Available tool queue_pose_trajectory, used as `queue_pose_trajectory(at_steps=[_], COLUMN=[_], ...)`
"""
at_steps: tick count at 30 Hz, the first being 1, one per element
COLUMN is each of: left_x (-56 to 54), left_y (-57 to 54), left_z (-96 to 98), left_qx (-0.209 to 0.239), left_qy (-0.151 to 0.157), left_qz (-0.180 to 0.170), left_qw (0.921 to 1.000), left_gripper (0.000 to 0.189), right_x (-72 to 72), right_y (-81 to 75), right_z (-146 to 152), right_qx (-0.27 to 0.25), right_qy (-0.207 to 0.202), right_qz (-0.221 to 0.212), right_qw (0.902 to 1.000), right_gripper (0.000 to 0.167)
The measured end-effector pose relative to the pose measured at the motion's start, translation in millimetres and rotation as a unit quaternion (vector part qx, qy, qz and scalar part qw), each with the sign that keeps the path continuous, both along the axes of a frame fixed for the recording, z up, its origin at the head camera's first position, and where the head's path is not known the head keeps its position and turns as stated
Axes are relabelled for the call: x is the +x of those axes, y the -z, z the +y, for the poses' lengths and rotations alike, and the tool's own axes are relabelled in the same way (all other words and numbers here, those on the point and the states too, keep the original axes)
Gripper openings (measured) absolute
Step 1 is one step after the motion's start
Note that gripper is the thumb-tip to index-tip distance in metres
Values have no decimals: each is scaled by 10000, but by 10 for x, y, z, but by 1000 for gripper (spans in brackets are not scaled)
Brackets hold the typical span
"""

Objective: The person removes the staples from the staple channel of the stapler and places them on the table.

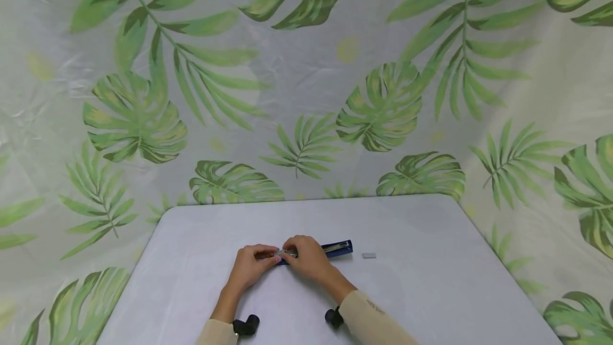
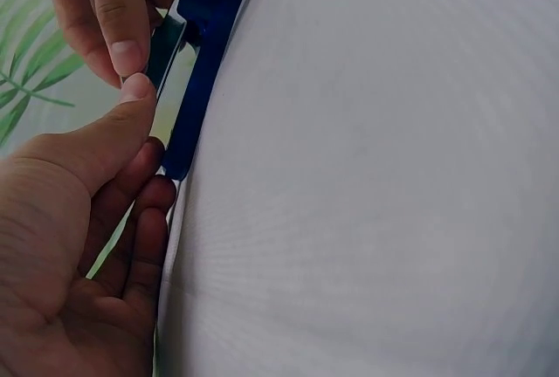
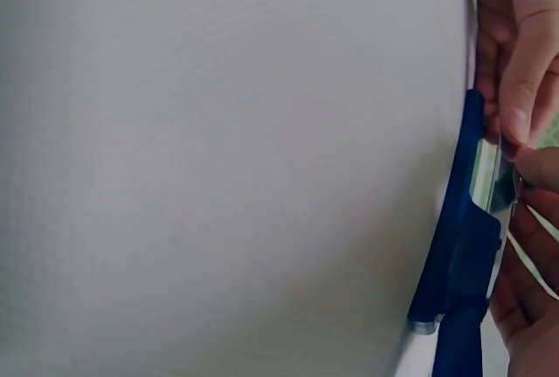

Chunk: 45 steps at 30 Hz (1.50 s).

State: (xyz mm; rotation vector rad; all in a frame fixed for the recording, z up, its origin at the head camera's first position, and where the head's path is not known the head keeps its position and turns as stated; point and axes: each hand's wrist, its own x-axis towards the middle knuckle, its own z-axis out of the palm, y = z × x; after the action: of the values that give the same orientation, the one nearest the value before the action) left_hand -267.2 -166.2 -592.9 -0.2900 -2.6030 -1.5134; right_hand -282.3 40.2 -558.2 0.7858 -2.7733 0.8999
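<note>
A dark blue stapler lies swung open on the white table, its cover folded back to the right. The left hand pinches the front end of its metal rail between thumb and fingers. From above, the right hand grips the same rail, its thumb tip meeting the left thumb in both wrist views. A pale grey piece shows between the fingertips; I cannot tell if it is a row of staples. In the right wrist view the blue base runs below the rail. Fingers hide much of the rail.
A small grey strip, like a row of staples, lies on the table to the right of the stapler. The white table has rounded far corners. Behind it hangs a leaf-patterned curtain.
</note>
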Motion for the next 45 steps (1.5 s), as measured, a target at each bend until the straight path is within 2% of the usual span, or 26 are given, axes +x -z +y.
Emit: queue_pose_trajectory(at_steps=[5,12,16,21,31,39,45], left_x=[-2,9,29,57,27,8,-5], left_y=[-18,-40,-32,-24,-57,-61,-37], left_z=[5,6,11,27,30,27,40], left_qx=[-79,-113,-141,-171,-203,-276,-232], left_qy=[5,-3,-101,-197,-189,-222,-230], left_qz=[1,49,-127,-295,-172,-188,-198], left_qw=[10000,9999,9998,9992,9995,9992,9993], left_gripper=[20,20,20,20,18,19,18], right_x=[-2,17,56,89,9,-32,-33], right_y=[-13,-10,-32,-111,-257,-256,-197], right_z=[47,195,346,601,1253,1698,2027], right_qx=[-348,-689,-838,-1060,-1476,-1390,-1210], right_qy=[-129,57,189,434,648,852,1121], right_qz=[-41,-194,-148,-56,315,632,794], right_qw=[9993,9974,9962,9934,9864,9846,9831], right_gripper=[14,16,20,19,21,22,23])
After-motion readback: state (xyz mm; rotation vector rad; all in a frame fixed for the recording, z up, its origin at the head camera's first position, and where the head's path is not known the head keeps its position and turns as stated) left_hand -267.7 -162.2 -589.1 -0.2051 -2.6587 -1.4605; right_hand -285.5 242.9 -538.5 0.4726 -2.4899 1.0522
